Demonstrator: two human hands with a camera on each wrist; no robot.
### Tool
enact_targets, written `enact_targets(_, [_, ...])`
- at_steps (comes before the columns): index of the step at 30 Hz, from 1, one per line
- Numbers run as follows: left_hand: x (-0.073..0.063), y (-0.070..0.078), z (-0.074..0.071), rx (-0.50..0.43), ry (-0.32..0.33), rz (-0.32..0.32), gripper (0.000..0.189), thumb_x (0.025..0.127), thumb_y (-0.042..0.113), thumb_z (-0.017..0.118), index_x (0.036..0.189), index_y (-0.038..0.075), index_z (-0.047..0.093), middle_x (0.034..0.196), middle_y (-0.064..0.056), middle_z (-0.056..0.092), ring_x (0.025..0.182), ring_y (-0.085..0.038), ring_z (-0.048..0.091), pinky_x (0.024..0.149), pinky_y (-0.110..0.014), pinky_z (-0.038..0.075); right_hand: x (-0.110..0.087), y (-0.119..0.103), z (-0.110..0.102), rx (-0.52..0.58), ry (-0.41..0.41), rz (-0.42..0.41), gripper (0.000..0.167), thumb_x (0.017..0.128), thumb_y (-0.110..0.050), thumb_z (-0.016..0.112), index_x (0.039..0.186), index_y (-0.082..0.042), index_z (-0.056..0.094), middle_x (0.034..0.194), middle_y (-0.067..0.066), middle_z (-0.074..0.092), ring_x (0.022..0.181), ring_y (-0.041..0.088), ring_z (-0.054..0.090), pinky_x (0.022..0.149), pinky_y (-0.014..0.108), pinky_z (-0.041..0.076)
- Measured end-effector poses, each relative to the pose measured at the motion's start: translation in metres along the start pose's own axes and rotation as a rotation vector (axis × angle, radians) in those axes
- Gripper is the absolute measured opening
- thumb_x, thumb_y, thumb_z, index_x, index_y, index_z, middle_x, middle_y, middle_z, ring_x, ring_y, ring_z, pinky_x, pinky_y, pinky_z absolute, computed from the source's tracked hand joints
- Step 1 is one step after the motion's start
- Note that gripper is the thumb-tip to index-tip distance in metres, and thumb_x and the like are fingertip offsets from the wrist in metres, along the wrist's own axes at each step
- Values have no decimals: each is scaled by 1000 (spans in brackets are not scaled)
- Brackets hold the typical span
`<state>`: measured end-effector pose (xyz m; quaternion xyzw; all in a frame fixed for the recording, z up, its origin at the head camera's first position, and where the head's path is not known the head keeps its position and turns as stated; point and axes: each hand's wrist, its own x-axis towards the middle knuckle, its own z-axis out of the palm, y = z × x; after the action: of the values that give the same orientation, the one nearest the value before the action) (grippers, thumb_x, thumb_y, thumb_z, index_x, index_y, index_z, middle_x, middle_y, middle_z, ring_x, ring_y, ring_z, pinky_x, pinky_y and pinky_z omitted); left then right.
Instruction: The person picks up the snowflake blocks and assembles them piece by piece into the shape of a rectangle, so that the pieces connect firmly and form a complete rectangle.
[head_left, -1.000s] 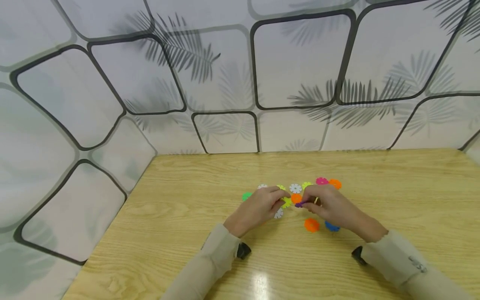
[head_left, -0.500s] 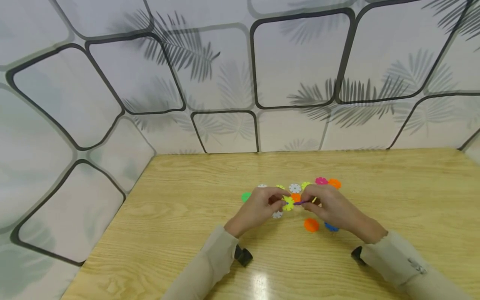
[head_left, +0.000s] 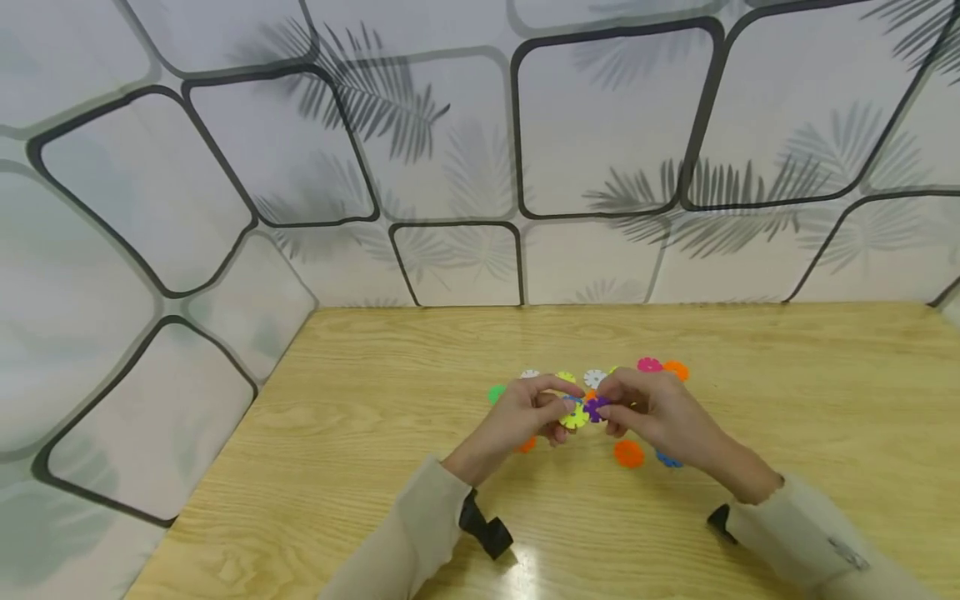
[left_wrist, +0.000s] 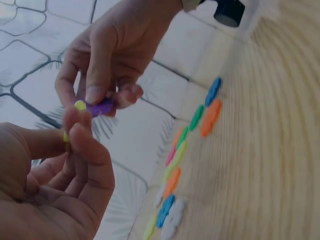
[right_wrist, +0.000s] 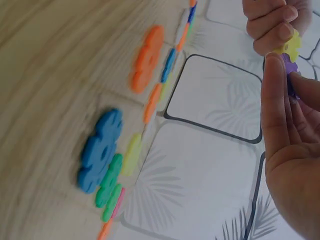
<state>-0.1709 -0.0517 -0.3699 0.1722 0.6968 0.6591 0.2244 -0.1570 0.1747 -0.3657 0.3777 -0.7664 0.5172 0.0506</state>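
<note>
Near the middle of the table in the head view, my left hand pinches a yellow notched plastic disc between thumb and fingers. Facing it, my right hand pinches a purple notched disc. The two discs meet at their edges, raised above the table in both wrist views. In the right wrist view the yellow disc sits against the purple disc; whether their slots are interlocked I cannot tell. Fingers cover part of each disc. A bit of blue shows by the left fingertips in the head view, its holder unclear.
Several loose discs lie flat around the hands: a green one, a white one, a pink one, an orange one and a blue one. A patterned backdrop rises behind the wooden table.
The purple disc has turned from nearly edge-on to face the head camera. The left hand has rolled slightly, and the yellow disc now touches the purple one.
</note>
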Motion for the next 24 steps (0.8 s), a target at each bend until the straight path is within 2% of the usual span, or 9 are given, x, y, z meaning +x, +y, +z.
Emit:
enact_targets(4, [-5,5,8,-89,17,-60,26,105,9,54,128,-3,59,67,-1,59,58,-10,53,61,-24,48,-1,-10,2,49,3,47,15,89,20,63,99,9,67,83,18,69,62,20,68,58,30,59])
enact_targets(11, [-17,12,20,-201,86,-64,19,104,5,53,122,0,59,58,0,51,52,-10,47,60,-24,46,-5,-28,6,65,56,170,13,90,17,64,93,6,69,80,15,69,62,19,68,57,34,59])
enact_targets(17, [-20,14,24,-260,105,-59,11,103,1,53,111,5,60,57,-1,52,50,-9,46,58,-24,46,-6,-33,8,79,72,170,11,90,16,65,91,6,69,81,11,69,62,15,68,55,35,59])
enact_targets(24, [-19,15,25,-264,113,-69,7,103,2,55,106,5,60,56,0,50,49,-8,44,57,-23,44,-5,-32,11,73,65,98,14,88,19,65,88,6,69,79,11,70,59,16,67,52,31,58])
